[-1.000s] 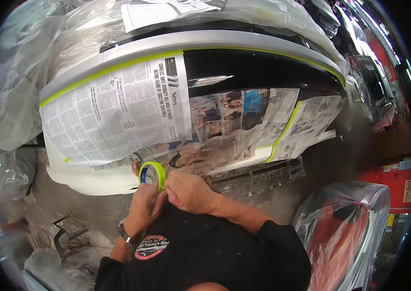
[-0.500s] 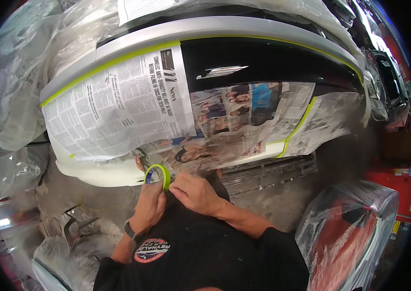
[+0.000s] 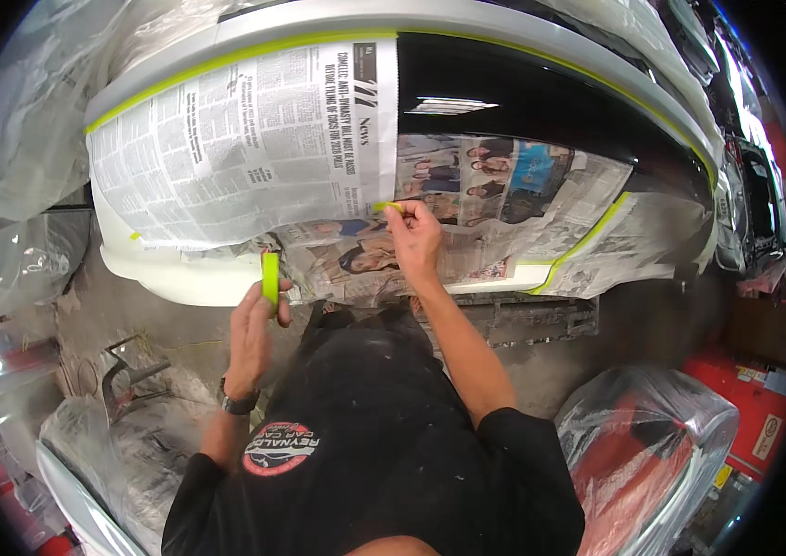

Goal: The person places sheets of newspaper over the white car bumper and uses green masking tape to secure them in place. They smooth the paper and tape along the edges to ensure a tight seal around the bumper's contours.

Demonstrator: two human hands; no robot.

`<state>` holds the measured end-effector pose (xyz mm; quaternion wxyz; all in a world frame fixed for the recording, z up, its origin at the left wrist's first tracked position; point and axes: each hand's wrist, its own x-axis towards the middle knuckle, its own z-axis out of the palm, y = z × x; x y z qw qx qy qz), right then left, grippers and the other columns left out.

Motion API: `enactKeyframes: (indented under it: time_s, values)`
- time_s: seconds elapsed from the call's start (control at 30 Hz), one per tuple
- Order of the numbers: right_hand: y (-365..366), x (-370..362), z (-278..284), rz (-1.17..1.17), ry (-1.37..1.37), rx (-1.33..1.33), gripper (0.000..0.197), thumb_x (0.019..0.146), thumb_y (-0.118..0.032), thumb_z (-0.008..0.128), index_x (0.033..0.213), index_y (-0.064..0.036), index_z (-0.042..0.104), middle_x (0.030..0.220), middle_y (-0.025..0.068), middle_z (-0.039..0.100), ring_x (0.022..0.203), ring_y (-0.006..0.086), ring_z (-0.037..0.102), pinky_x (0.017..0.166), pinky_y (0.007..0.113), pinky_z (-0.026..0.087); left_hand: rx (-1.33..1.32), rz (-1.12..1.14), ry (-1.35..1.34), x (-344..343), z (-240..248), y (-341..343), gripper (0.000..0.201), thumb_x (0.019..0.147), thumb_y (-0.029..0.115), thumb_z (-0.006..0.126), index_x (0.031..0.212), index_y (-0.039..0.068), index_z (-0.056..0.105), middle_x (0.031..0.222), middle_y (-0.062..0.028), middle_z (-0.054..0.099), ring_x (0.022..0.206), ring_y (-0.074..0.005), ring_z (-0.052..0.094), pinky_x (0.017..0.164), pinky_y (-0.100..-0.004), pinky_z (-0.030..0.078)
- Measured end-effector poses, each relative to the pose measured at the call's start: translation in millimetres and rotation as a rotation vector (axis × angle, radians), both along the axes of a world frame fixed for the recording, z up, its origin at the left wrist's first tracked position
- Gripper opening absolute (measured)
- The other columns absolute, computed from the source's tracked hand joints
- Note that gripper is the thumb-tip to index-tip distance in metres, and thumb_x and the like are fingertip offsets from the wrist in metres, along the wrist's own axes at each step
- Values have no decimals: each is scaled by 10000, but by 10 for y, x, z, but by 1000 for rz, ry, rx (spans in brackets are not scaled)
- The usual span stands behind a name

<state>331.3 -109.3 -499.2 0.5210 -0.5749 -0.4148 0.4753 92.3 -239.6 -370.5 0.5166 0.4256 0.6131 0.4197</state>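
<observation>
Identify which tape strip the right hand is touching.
The short yellow-green strip at the lower right of the large newspaper sheet, pinched by the right hand; the other strips lie apart from that hand.

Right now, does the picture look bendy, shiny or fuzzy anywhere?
Bendy: the head view curves toward dark corners; shiny: in the head view, white glare streaks the black panel; fuzzy: in the head view, small print on the newspaper blurs, though the green tape roll looks fairly clear.
</observation>
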Motion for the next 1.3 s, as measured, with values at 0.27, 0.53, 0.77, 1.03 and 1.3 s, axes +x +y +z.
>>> enactKeyframes:
  time_s: [0.27, 0.53, 0.77, 1.03, 1.3]
  values:
    - [100, -85, 176, -153, -634, 239, 309, 844, -244, 833, 798, 19, 677, 672, 132, 659, 580, 252, 621, 576, 381, 480, 69, 68, -171, -81, 186, 80, 411, 1035, 200, 351, 1203, -37, 643, 786, -24, 567, 759, -111, 502, 748, -268, 428]
    - [60, 187, 524, -5, -833, 137, 265, 953, -251, 701, 910, 10, 691, 826, 193, 704, 774, 417, 673, 678, 494, 506, 86, 43, -200, -212, 128, 45, 394, 1036, 195, 361, 1207, -19, 644, 768, -22, 560, 740, -109, 501, 734, -269, 430]
    - [477, 227, 1215, -162, -938, 402, 577, 992, -141, 587, 1519, -3, 395, 1067, 263, 684, 870, 444, 679, 742, 497, 539, 57, 22, -219, -205, 46, 37, 390, 1041, 188, 364, 1205, -31, 642, 776, -29, 572, 745, -111, 513, 728, -271, 434]
    - [586, 48, 1290, -49, -1116, 330, 689, 1003, -177, 552, 1577, 19, 226, 1126, 279, 668, 858, 453, 689, 698, 527, 559, 47, 44, -209, -240, 15, 42, 409, 1031, 220, 371, 1196, -41, 640, 765, -38, 570, 719, -109, 502, 691, -259, 416]
    - [578, 4, 1236, -38, -1209, 474, 634, 1000, -142, 571, 1543, 47, 303, 968, 214, 669, 717, 403, 681, 597, 479, 555, 49, 16, -221, -257, 8, 78, 414, 1033, 227, 370, 1204, -34, 642, 766, -30, 568, 722, -108, 501, 698, -259, 417]
